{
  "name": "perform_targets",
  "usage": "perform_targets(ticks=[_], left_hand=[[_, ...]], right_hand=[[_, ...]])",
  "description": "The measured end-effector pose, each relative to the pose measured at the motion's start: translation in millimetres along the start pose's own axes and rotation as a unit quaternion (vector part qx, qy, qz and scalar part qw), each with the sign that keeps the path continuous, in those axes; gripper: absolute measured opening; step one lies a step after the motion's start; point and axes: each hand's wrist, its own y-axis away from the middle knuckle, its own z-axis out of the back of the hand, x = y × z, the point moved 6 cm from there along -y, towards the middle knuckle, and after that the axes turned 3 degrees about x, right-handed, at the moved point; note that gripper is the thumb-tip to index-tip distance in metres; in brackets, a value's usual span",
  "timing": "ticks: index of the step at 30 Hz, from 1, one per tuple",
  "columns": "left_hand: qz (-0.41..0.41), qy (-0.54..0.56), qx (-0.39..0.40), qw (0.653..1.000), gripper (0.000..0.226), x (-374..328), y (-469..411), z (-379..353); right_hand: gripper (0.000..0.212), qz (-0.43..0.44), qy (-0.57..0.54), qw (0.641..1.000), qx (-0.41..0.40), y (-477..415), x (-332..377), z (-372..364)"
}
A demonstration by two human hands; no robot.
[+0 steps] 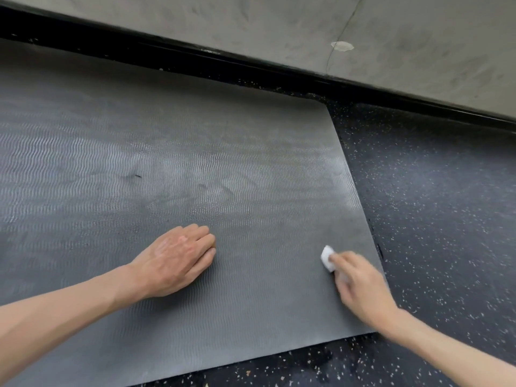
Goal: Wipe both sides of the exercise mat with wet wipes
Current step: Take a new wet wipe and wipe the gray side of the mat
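mat (173, 152): dark grey, fine wavy ribbed pattern. wipe (327, 257): white. floor (435, 196): black with white and tan speckles. wall (279, 26): mottled grey. baseboard (195, 55): black.

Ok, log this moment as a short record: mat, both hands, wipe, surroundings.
surface: grey exercise mat, wavy ribbed face up, flat on the floor
left: left hand rests palm down on the mat, holding nothing
right: right hand, blurred, grips the wet wipe
tool: white wipe on the mat near its right edge
surroundings: black speckled floor, grey wall behind
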Motion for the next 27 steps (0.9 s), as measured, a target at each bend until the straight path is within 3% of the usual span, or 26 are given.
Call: perform_targets(ticks=[2, 4, 7, 9, 11, 14, 16, 18, 21, 22, 27], left_hand=[[-0.001, 0.001, 0.003, 1.000, 0.027, 0.1, 0.7, -1.1], [-0.002, 0.000, 0.002, 1.000, 0.027, -2.0, -1.7, -1.7], [-0.008, 0.005, 0.003, 1.000, 0.026, -7.4, -8.1, -3.2], [-0.016, 0.004, 0.007, 1.000, 0.027, -11.4, -11.0, -3.8], [-0.022, 0.006, 0.005, 1.000, 0.027, -13.6, -13.8, -2.0], [-0.016, 0.013, 0.002, 1.000, 0.026, -13.9, -14.7, 0.6], [-0.015, 0.013, 0.002, 1.000, 0.027, -14.5, -13.3, 0.5], [-0.017, 0.008, 0.002, 1.000, 0.027, -14.8, -11.0, 0.9], [-0.016, 0.001, 0.000, 1.000, 0.028, -13.5, -8.8, 3.8], [-0.013, 0.004, -0.001, 1.000, 0.028, -12.6, -7.9, 4.6], [-0.012, 0.006, -0.003, 1.000, 0.028, -11.8, -5.2, 5.0]], right_hand=[[0.024, 0.096, -0.011, 0.993, 0.069, 31.7, 28.6, -2.9], [0.027, 0.106, -0.017, 0.989, 0.098, 29.3, 20.5, -0.1], [0.022, -0.058, -0.009, 0.998, -0.005, -8.2, -29.6, 8.2], [0.032, -0.098, -0.005, 0.995, -0.033, -17.5, -28.8, 3.0], [0.027, -0.035, -0.021, 0.999, -0.016, -9.3, 4.9, -4.4], [0.026, 0.107, -0.052, 0.988, 0.094, 25.6, 47.5, -11.0], [0.025, 0.153, -0.039, 0.978, 0.139, 35.6, 42.3, -7.9], [0.026, 0.128, -0.007, 0.986, 0.106, 25.8, 11.7, 0.8], [0.023, -0.023, 0.031, 0.999, 0.008, 2.8, -34.5, 18.3], [0.020, -0.036, 0.035, 0.999, 0.003, 3.5, -32.0, 16.7], [0.023, 0.093, -0.005, 0.987, 0.130, 43.0, 15.1, -5.1]])
